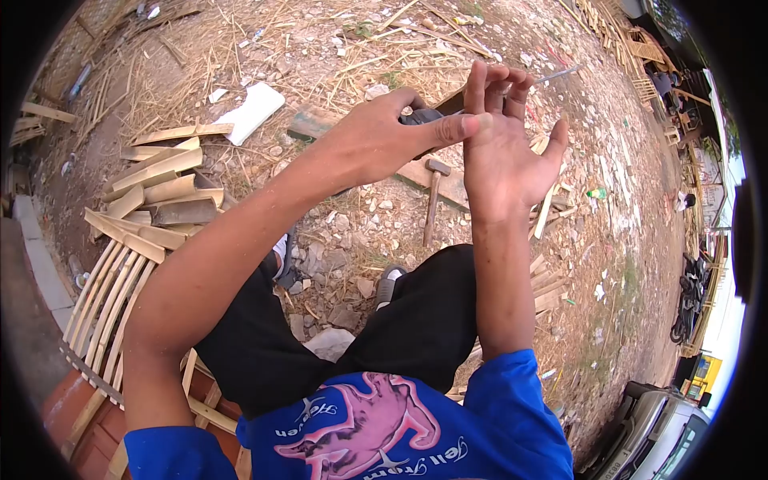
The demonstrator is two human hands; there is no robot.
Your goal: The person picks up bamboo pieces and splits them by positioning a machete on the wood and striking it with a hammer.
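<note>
My left hand (372, 136) comes in from the left, its fingers closed around the dark handle of a knife-like tool (421, 118). A flat brownish part of the tool runs from that handle behind my right fingers, so its full shape is hidden. My right hand (506, 160) is raised beside it, palm toward me, fingers up and slightly bent, thumb spread outward. The left thumb tip overlaps the base of the right palm's fingers; whether they touch I cannot tell. Below the hands, a hammer (433, 200) with a wooden handle lies against a wooden board (452, 190).
Split bamboo pieces (172, 188) are piled at the left, above a slatted bamboo frame (108, 300). A white foam piece (256, 112) lies on the littered, stony ground. More bamboo strips (548, 284) lie right of my knee. A vehicle (644, 428) stands at the lower right.
</note>
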